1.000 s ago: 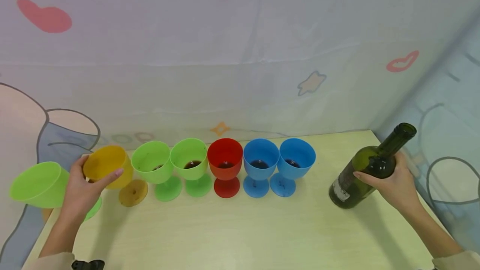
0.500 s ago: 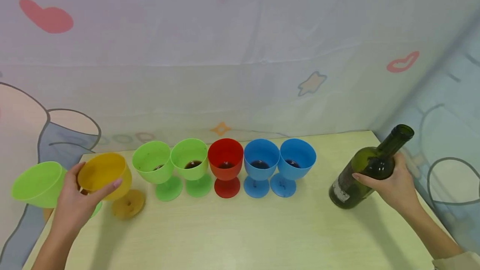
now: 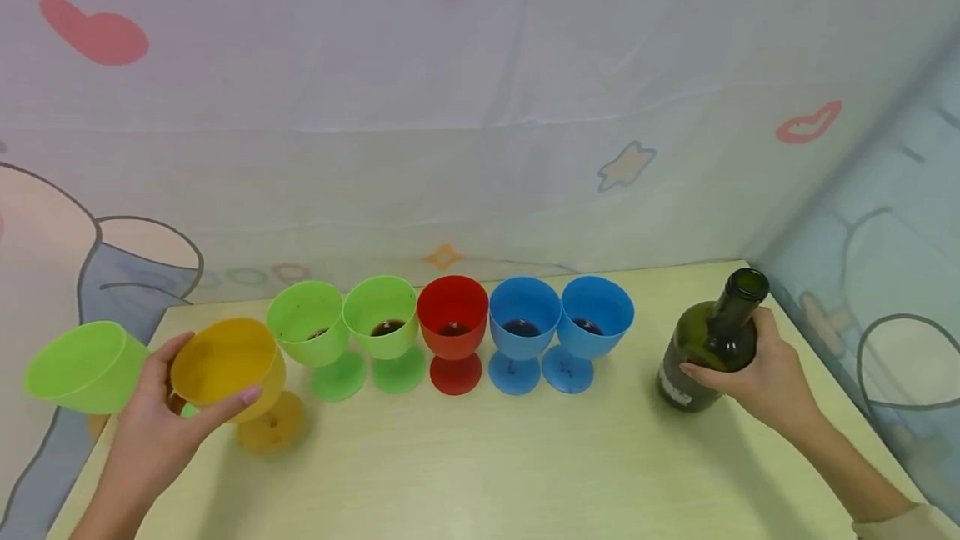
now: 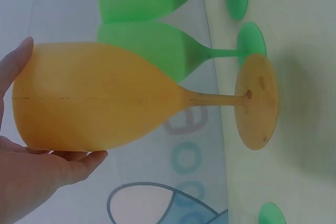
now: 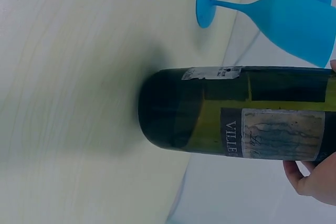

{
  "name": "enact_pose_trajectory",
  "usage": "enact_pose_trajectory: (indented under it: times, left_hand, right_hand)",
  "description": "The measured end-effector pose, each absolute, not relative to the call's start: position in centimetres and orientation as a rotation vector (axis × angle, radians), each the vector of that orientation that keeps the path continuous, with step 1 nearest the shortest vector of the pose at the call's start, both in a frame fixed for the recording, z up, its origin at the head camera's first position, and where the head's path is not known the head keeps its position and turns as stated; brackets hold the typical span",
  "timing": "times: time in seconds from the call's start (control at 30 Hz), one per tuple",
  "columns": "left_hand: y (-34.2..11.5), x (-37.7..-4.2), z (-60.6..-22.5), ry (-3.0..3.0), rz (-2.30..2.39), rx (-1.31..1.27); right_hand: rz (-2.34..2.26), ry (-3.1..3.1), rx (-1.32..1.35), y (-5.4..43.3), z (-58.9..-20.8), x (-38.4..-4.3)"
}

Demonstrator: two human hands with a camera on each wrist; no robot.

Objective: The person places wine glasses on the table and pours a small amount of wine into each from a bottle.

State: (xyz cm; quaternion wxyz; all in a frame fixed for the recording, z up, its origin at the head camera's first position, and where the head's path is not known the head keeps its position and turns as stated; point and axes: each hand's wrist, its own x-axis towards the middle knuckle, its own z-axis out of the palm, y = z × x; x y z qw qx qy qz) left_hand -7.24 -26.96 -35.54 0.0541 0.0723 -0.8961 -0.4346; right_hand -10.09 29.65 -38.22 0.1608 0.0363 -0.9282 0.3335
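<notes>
My left hand (image 3: 153,432) grips a yellow goblet (image 3: 228,365) round its bowl, thumb on one side and fingers on the other. Its foot (image 4: 257,100) seems slightly above the table, with a shadow beside it in the left wrist view. On the right, my right hand (image 3: 757,382) holds a dark green wine bottle (image 3: 708,336) round its upper body. The bottle has no cork and leans slightly right; dark liquid shows through the glass in the right wrist view. Whether its base touches the table I cannot tell.
Along the table's (image 3: 480,473) back edge stand two green goblets (image 3: 380,319), a red goblet (image 3: 452,319) and two blue goblets (image 3: 522,319), with dark liquid inside. Another green goblet (image 3: 86,365) is at far left, partly behind my left hand. A printed cloth (image 3: 480,107) hangs behind.
The yellow goblet has come away from the row towards me, then a little to the right. The bottle has tipped more upright, its neck swinging left.
</notes>
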Motion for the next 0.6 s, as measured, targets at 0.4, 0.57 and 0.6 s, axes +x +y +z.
enact_pose_trajectory:
  times: [0.4,0.57,0.6]
  left_hand:
    - [-24.2,-6.1,-35.0,-2.726,-1.404,0.007]
    - [-22.8,-5.8,-34.5,-2.724,-1.422,-0.069]
    - [-22.5,-5.7,-34.4,-2.725,-1.428,-0.082]
  right_hand:
    - [0.898,-2.620,0.220,28.6,-38.5,-9.9]
    - [0.901,-2.620,0.258,28.1,-38.3,-9.9]
    - [0.901,-2.619,0.260,28.0,-38.3,-9.9]
